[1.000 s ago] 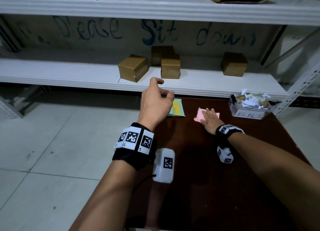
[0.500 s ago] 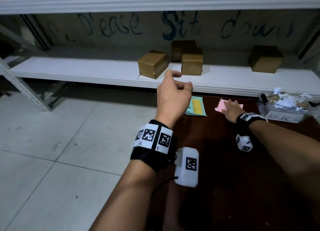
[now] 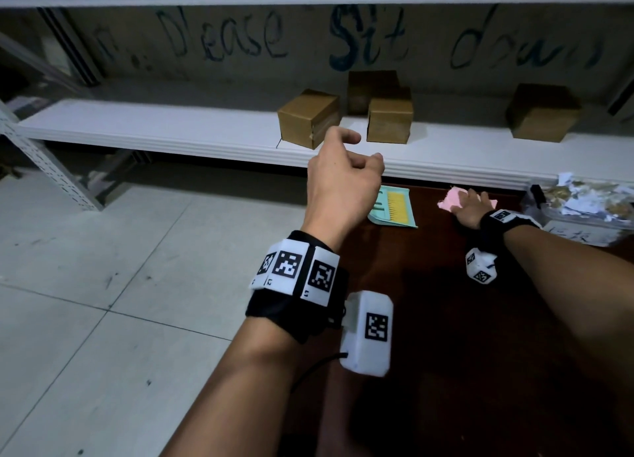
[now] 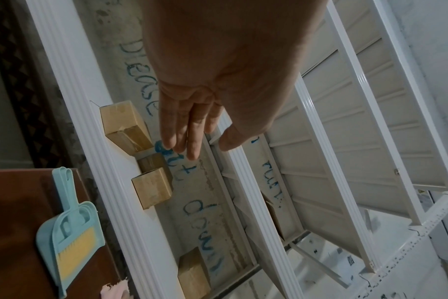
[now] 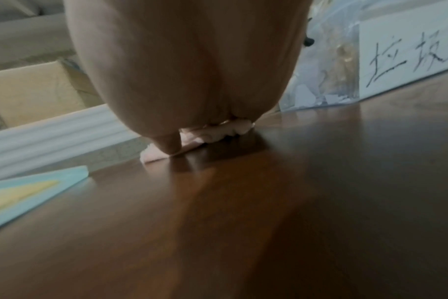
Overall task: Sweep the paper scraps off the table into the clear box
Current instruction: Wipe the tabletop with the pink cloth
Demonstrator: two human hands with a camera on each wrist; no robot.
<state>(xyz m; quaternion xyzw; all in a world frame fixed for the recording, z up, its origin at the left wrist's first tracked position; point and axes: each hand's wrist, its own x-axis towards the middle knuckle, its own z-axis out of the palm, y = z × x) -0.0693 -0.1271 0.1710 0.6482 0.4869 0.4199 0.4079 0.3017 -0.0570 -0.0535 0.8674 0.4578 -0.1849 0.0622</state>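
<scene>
Right hand (image 3: 470,209) covers most of the pink paper (image 3: 450,200); only crumpled edges show, and whether its fingers grip or just press it is unclear. Right wrist view is blurred, palm blocks the fingers. Clear box (image 3: 583,230) is cut by the head frame's right edge, label only partly readable. Left hand (image 3: 343,182) hides part of the dustpan (image 3: 394,213).

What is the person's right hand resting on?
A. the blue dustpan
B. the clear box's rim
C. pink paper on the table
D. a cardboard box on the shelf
C: the right hand lies on the pink paper on the table, apart from the dustpan and the clear box.
</scene>
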